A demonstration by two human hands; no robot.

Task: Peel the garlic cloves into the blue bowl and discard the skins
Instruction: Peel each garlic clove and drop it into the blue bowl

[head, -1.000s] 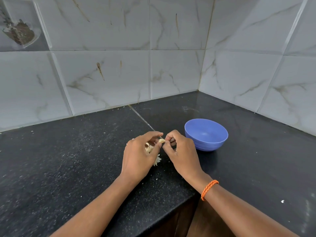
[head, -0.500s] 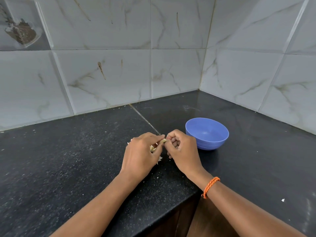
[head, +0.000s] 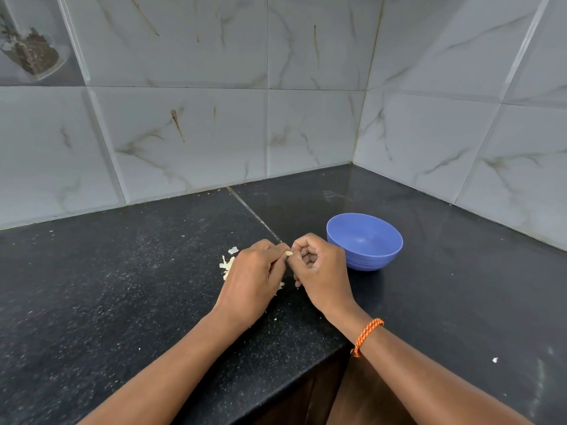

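A small pale garlic clove is pinched between my left hand and my right hand, just above the black counter. Both hands have curled fingers that meet at the clove. Most of the clove is hidden by my fingertips. A heap of pale garlic skins lies on the counter under and to the left of my left hand, partly covered by it. The blue bowl stands upright just right of my right hand; its visible inside looks bare.
The black granite counter runs into a corner of marble-look wall tiles. Its front edge drops off between my forearms. A tiny white scrap lies at the right. An orange thread band circles my right wrist.
Both hands have stayed together working the clove, shifting only slightly. More of the skin heap shows to the left of my left hand.
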